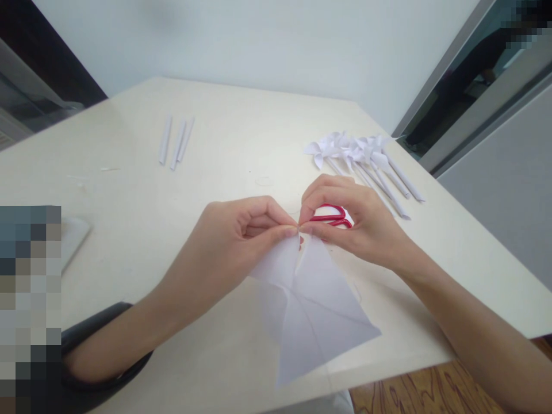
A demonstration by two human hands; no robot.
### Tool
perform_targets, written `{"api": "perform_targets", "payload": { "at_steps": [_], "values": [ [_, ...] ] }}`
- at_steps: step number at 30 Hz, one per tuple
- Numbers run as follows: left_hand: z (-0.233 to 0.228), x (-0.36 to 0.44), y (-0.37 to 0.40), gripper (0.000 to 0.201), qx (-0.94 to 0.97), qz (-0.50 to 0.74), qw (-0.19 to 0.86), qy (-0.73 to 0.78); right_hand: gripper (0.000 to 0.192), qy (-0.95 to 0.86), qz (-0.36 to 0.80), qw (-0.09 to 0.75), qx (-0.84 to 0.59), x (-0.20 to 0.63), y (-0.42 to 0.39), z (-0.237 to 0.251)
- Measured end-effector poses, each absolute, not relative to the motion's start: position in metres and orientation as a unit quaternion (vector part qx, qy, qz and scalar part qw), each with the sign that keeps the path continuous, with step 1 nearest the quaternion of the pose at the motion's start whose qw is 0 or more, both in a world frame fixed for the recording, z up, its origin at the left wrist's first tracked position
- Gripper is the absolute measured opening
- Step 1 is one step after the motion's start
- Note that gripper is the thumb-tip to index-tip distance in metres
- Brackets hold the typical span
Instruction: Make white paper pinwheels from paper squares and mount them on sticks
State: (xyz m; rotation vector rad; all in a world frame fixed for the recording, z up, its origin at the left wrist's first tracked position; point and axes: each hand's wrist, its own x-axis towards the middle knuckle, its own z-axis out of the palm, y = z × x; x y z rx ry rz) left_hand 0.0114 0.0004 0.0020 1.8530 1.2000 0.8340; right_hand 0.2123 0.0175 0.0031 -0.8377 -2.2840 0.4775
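Upper left: three rolled paper sticks. Upper right: maybe five finished pinwheels, hard to count. One creased paper sheet, one pair of red scissors.

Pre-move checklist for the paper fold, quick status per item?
1. Left hand pinching the white paper sheet at its top: ok.
2. Right hand pinching the same spot, fingertips meeting: ok.
3. Sheet creased and slit near the pinch: ok.
4. Red scissors clear of the hands: not ok, under the right hand.
5. Paper sticks within reach: cannot tell.
6. Finished pinwheels apart from the sheet: ok.
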Motion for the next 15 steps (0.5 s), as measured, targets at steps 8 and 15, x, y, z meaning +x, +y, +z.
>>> {"api": "perform_targets", "payload": {
  "at_steps": [8, 15],
  "values": [
    [0.0011, 0.0131, -0.0006, 0.008, 0.727, 0.324, 0.406, 0.448, 0.008, -0.885, 0.154, 0.284, -0.336, 0.2085, 0.0128, 0.0021],
    [-0.0062, 0.0071, 0.0078, 0.008, 0.673, 0.417, 0.349, 0.502, 0.026, -0.803, 0.289, 0.294, -0.431, 0.2138, 0.0191, 0.0059]
  ]
}}
